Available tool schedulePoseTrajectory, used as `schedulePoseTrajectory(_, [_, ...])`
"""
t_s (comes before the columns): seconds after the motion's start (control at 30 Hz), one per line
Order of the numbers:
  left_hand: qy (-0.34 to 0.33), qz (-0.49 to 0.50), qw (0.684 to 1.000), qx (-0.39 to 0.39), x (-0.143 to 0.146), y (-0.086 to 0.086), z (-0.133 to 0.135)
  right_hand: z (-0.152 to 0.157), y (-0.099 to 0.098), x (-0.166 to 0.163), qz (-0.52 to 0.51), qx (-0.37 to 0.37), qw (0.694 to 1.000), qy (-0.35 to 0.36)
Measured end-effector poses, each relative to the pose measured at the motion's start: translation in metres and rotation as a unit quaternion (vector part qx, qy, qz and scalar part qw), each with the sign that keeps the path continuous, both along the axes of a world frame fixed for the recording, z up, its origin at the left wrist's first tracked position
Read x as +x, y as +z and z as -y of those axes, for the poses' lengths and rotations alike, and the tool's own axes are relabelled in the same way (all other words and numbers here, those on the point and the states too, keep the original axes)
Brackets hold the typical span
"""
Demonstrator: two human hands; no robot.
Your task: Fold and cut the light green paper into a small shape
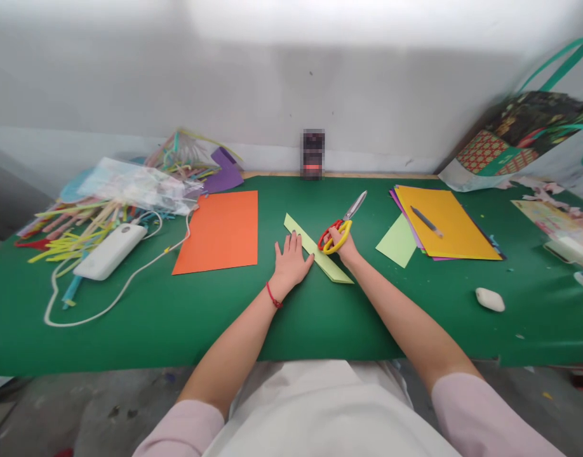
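A folded strip of pale green paper (333,269) lies slantwise on the green table (225,324) in front of me. My left hand (290,261) rests on its left side, fingers spread and pressing on the paper. In my right hand (345,244) are scissors (355,206) with one red and one yellow handle. Their blades look closed and point up and away to the right, off the paper. The right fingers wrap the handles just above the strip and are partly hidden by them.
Orange paper (220,231) lies left, near a white power bank (111,251) with its cable and a heap of coloured strips (67,244). Rightward are yellow sheets (456,228) with a pen (425,221), light green paper (399,243), a white case (490,299) and a bag (501,149).
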State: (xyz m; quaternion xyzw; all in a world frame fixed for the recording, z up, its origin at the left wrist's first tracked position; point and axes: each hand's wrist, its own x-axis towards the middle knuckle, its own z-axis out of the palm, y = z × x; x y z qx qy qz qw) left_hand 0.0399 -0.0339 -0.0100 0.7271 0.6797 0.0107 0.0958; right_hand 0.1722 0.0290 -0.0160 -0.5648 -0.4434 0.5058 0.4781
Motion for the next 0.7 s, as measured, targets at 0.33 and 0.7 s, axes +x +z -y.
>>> schedulePoseTrajectory(0.33, [-0.001,-0.006,1.0,-0.005,0.0,0.003,0.0,-0.02,0.001,-0.022,-0.003,0.03,0.999,0.025])
schedulePoseTrajectory(0.7, [0.001,-0.005,1.0,0.003,0.0,-0.001,0.0,-0.018,0.0,-0.027,0.034,0.079,0.991,0.101])
